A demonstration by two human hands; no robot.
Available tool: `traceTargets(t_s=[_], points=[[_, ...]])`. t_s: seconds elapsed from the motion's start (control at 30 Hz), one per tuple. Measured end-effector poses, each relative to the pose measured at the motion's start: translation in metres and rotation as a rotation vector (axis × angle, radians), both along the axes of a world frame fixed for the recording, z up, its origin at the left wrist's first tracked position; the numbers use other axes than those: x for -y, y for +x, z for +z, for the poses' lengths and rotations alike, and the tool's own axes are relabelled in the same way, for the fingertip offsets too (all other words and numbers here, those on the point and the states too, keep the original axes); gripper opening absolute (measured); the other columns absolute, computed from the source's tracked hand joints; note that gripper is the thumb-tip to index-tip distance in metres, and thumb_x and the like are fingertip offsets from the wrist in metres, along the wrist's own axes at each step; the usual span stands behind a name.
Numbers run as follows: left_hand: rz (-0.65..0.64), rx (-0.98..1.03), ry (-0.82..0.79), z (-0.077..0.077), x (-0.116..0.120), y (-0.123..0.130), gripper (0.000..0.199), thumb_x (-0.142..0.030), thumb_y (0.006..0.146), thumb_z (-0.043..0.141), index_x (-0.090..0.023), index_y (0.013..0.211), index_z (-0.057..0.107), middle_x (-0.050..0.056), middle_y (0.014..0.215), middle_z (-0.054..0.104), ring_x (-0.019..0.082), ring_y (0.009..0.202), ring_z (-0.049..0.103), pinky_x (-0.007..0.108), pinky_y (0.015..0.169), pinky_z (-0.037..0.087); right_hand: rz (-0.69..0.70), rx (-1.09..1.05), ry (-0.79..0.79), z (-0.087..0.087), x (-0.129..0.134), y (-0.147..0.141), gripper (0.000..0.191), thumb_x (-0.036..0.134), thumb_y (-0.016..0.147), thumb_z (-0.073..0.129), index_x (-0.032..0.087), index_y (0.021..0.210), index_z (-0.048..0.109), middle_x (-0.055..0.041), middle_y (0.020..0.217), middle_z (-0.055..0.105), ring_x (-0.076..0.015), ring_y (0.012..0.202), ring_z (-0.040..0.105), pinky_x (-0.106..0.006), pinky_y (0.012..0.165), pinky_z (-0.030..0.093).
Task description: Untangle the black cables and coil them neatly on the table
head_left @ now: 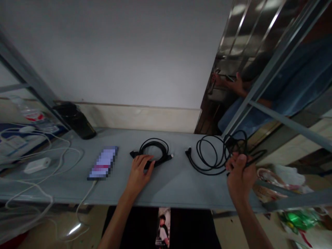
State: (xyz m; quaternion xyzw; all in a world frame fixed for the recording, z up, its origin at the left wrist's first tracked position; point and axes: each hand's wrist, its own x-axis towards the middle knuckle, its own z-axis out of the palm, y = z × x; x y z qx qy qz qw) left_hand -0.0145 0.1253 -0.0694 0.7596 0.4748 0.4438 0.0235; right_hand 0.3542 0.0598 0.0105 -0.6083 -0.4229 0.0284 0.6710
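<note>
A coiled black cable [163,149] lies on the grey shelf surface [176,186], its plug ends sticking out on both sides. My left hand [141,171] rests on the coil's near side, thumb and fingers closed around that part. A second black cable [204,169] spreads in loose loops to the right, with its connectors at the left end. My right hand [241,169] is closed on the right part of this cable, fingers pinched together, and loops stick out above and beside it.
A phone [103,162], plugged into a white cable, lies left of my left hand. Further left are a white adapter [37,165], black bottle [76,119] and plastic bottle [35,114]. Metal posts [275,58] frame the right side; another person's hand [237,84] shows beyond.
</note>
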Motion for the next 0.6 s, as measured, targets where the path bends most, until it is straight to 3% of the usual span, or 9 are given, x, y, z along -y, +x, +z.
traceTargets(t_s=[0.13, 0.27, 0.37, 0.47, 0.53, 0.6], points=[[-0.009, -0.002, -0.004, -0.001, 0.000, 0.000, 0.018, -0.036, 0.111, 0.065, -0.027, 0.124, 0.074, 0.010, 0.119, 0.079, 0.033, 0.114, 0.072, 0.052, 0.108, 0.054, 0.051, -0.057, 0.022, 0.013, 0.003, -0.007, 0.054, 0.077, 0.110, 0.050, 0.025, 0.098, 0.059, 0.0050, 0.068, 0.048, -0.0149, 0.053, 0.048, -0.029, 0.049, 0.038], [-0.023, -0.003, 0.009, 0.000, 0.001, 0.000, 0.017, -0.034, 0.111, 0.065, -0.027, 0.124, 0.074, 0.010, 0.119, 0.079, 0.032, 0.114, 0.072, 0.052, 0.107, 0.055, 0.156, 0.061, -0.111, -0.003, -0.004, -0.008, 0.058, 0.076, 0.112, 0.046, 0.022, 0.104, 0.065, 0.0005, 0.071, 0.060, -0.0191, 0.061, 0.059, -0.034, 0.058, 0.049], [-0.030, -0.015, 0.022, 0.002, 0.001, 0.001, 0.015, -0.033, 0.112, 0.064, -0.027, 0.123, 0.073, 0.009, 0.118, 0.079, 0.031, 0.113, 0.072, 0.051, 0.106, 0.056, 0.246, 0.147, -0.207, -0.019, -0.013, -0.004, 0.059, 0.074, 0.113, 0.044, 0.021, 0.107, 0.071, -0.0090, 0.087, 0.076, -0.0263, 0.079, 0.074, -0.044, 0.080, 0.062], [-0.038, -0.032, 0.058, 0.002, 0.001, 0.001, 0.013, -0.030, 0.112, 0.064, -0.026, 0.122, 0.072, 0.009, 0.117, 0.078, 0.030, 0.111, 0.072, 0.049, 0.104, 0.057, 0.327, 0.210, -0.280, -0.028, -0.021, 0.000, 0.060, 0.072, 0.115, 0.041, 0.022, 0.120, 0.075, -0.0155, 0.115, 0.084, -0.0325, 0.108, 0.081, -0.050, 0.105, 0.061], [-0.041, -0.036, 0.076, 0.002, 0.001, 0.001, 0.013, -0.029, 0.112, 0.065, -0.025, 0.123, 0.071, 0.008, 0.116, 0.078, 0.030, 0.110, 0.072, 0.048, 0.102, 0.057, 0.365, 0.234, -0.295, -0.026, -0.026, 0.001, 0.062, 0.072, 0.115, 0.040, 0.022, 0.127, 0.075, -0.0164, 0.122, 0.083, -0.0343, 0.118, 0.079, -0.051, 0.109, 0.060], [-0.038, -0.038, 0.084, 0.001, 0.001, 0.001, 0.013, -0.029, 0.112, 0.065, -0.026, 0.124, 0.071, 0.008, 0.116, 0.078, 0.030, 0.110, 0.072, 0.048, 0.101, 0.058, 0.380, 0.234, -0.283, -0.019, -0.028, 0.001, 0.063, 0.072, 0.116, 0.040, 0.021, 0.125, 0.075, -0.0168, 0.121, 0.083, -0.0339, 0.116, 0.079, -0.050, 0.104, 0.062]])
